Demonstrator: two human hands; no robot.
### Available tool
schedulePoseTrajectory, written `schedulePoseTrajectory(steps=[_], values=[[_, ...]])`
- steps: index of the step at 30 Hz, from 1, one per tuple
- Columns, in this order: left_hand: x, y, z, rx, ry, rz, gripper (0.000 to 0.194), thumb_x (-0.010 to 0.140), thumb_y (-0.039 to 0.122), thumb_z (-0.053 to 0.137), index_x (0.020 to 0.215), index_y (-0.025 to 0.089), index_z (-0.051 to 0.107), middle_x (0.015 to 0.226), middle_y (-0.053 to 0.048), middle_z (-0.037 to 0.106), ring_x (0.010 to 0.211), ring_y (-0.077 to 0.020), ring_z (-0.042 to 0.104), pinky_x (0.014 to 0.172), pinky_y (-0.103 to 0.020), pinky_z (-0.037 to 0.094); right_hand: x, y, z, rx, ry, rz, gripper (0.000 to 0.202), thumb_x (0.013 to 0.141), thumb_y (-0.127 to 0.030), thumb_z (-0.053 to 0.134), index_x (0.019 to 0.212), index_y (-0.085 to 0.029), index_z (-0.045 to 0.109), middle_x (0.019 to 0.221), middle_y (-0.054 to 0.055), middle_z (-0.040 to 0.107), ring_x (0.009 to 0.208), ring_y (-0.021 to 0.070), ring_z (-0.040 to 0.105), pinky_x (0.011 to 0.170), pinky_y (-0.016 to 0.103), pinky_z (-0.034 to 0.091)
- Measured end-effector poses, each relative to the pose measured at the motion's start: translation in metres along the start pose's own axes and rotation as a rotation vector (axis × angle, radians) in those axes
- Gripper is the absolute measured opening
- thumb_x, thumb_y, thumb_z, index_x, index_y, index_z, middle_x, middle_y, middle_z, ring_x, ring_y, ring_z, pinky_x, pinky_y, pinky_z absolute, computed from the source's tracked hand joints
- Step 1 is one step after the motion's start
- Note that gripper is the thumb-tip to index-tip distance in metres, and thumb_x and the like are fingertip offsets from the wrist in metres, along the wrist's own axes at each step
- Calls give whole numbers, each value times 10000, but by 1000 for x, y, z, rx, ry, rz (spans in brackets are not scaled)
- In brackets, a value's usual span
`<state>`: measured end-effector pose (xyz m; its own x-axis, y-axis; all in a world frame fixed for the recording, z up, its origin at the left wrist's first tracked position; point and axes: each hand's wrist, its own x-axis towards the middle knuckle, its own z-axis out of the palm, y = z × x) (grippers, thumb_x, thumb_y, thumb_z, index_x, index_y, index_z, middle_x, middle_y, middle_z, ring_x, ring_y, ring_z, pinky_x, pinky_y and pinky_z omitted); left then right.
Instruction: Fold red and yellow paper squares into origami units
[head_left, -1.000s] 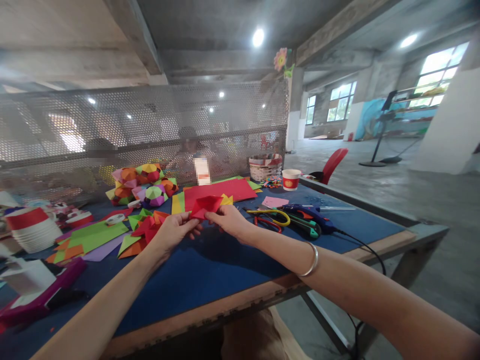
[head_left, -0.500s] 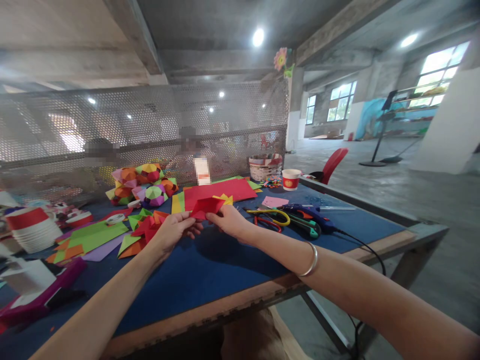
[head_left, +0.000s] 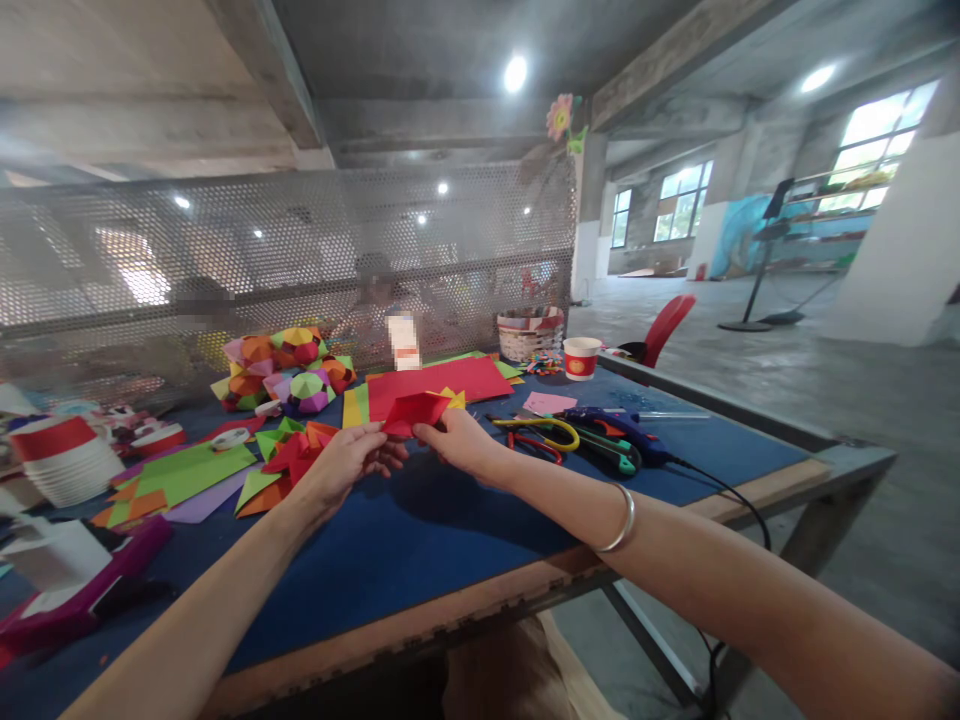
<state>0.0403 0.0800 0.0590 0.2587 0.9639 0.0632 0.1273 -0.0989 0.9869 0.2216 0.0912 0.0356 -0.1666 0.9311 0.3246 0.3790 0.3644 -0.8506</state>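
Note:
A folded piece of red paper (head_left: 416, 411) is held a little above the blue table top (head_left: 420, 540), both hands pinching its near edge. My left hand (head_left: 346, 462) grips its left corner with thumb and fingers. My right hand (head_left: 459, 440) pinches the right part; a silver bangle (head_left: 624, 520) sits on that forearm. Behind the folded piece lies a flat red sheet (head_left: 442, 383) with yellow and green sheets around it.
Folded paper pieces (head_left: 296, 455) and green sheets (head_left: 187, 472) lie to the left, paper balls (head_left: 289, 370) behind them. Scissors (head_left: 540, 435), a cutter and a glue gun (head_left: 622, 430) lie to the right. A paper cup (head_left: 582, 358), a basket (head_left: 529, 334) and a mesh screen (head_left: 300, 260) stand at the back.
Both hands have barely shifted; the fingers work slightly along the red paper's near edge. Everything on the table stays where it was.

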Motion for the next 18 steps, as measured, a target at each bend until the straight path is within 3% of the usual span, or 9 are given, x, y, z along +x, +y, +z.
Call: schedulePoseTrajectory(steps=[5,11,18], values=[[-3,1,1,13,11,2,260,607,409,679,694,167,711,735,-90,767,673,-186,673,616,-273,494,0,-1,-1,-24,-5,4,280,949,-204,592,670,-178,590,661,15,614,633,148,555,688,302,477],[-2,1,0,57,32,-6,494,615,637,733,711,153,731,710,-101,754,645,-190,665,612,-291,485,-1,-3,0,-43,-11,11,288,944,-178,582,658,-182,550,608,-18,557,605,132,515,662,275,440],[3,-3,1,158,53,49,499,500,647,840,602,182,689,595,-32,700,553,-148,595,566,-276,443,-4,-9,-1,-32,-33,-23,266,942,-163,600,679,-176,569,671,-8,583,652,141,515,738,303,446]])
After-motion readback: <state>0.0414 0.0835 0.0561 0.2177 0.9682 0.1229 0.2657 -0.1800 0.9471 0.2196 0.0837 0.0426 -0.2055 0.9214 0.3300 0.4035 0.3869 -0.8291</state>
